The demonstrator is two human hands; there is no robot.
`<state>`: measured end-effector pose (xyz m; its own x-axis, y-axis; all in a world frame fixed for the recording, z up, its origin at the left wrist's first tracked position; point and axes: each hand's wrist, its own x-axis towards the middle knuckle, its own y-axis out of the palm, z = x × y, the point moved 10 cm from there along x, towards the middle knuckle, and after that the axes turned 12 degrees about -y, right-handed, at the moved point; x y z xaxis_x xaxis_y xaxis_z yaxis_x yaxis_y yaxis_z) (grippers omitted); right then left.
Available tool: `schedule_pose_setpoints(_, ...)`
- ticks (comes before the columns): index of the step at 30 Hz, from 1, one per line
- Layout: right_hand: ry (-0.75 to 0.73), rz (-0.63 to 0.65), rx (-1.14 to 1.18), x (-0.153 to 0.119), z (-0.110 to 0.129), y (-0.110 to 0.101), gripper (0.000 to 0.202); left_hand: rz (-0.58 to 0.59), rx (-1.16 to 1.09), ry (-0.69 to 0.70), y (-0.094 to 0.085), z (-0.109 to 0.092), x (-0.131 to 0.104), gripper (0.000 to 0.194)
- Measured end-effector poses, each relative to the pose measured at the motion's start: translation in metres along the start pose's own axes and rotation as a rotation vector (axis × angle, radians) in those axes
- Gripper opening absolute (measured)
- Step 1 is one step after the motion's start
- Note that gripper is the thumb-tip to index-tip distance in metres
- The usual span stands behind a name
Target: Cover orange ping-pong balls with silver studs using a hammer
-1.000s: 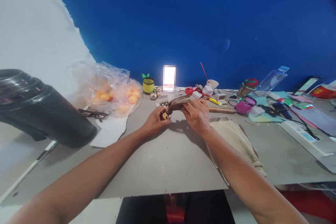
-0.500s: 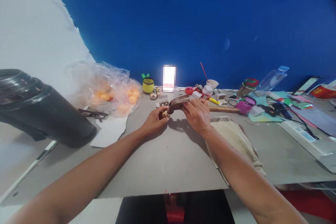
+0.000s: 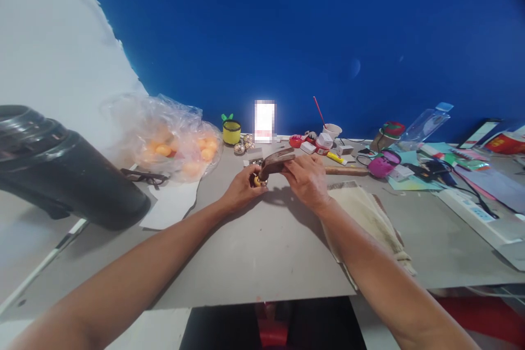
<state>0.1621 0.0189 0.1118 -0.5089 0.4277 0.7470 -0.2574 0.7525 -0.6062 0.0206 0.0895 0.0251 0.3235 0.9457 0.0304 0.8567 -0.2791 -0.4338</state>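
Note:
My right hand (image 3: 308, 178) is wrapped round a claw hammer (image 3: 276, 162) near its head. Its wooden handle runs out to the right past the hand. The hammer's striking end points down onto a small round gold-coloured piece (image 3: 257, 181), partly hidden behind it. My left hand (image 3: 243, 190) pinches this piece from the left with thumb and fingers, low over the table. Whether the hammer touches it I cannot tell. Several shiny metallic balls (image 3: 239, 149) lie just beyond, near the wall.
A large dark flask (image 3: 77, 175) stands at the left. Behind it are plastic bags of orange balls (image 3: 209, 147) and a paper sheet (image 3: 174, 205). A folded cloth (image 3: 365, 219) lies under my right forearm. A power strip (image 3: 476, 210), yellow pot (image 3: 232, 133) and paper cup (image 3: 331, 130) also occupy the table.
The hammer head has shifted slightly left and now covers more of the gold-coloured piece. Both hands keep nearly the same place and grip.

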Motion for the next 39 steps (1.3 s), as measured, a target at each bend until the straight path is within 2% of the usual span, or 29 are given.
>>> schedule_pose_setpoints(4, 0.024, -0.033, -0.025, 0.001, -0.002, -0.006, 0.024, -0.006, -0.029, -0.051, -0.002, 0.003, 0.001, 0.037)
schedule_pose_setpoints(10, 0.095, -0.092, -0.057, -0.006, -0.016, -0.011, 0.024, -0.095, 0.118, 0.097, -0.008, -0.012, -0.002, 0.030)
schedule_pose_setpoints(12, 0.088, -0.080, -0.040, -0.005, -0.014, -0.008, 0.025, -0.088, 0.137, 0.085, -0.007, -0.009, -0.001, 0.028)
schedule_pose_setpoints(17, 0.007, 0.042, 0.031, -0.002, 0.000, 0.008, 0.021, 0.003, 0.118, 0.021, 0.001, 0.001, 0.001, 0.026)
schedule_pose_setpoints(21, 0.065, 0.010, -0.005, -0.004, -0.009, 0.003, 0.022, -0.060, 0.120, 0.073, -0.004, -0.005, -0.001, 0.033)
schedule_pose_setpoints(26, 0.103, -0.060, -0.028, -0.006, -0.017, -0.006, 0.026, -0.044, 0.136, 0.103, -0.003, -0.009, -0.002, 0.034)
schedule_pose_setpoints(30, 0.101, -0.086, -0.019, -0.006, -0.012, -0.009, 0.025, -0.041, 0.126, 0.099, -0.003, -0.009, -0.002, 0.028)
schedule_pose_setpoints(35, 0.039, 0.038, 0.027, -0.003, -0.001, 0.007, 0.021, -0.039, 0.062, 0.051, -0.004, -0.007, -0.002, 0.025)
schedule_pose_setpoints(39, 0.086, -0.033, -0.027, -0.004, -0.010, -0.003, 0.023, -0.077, 0.049, 0.008, -0.008, -0.004, -0.003, 0.029)
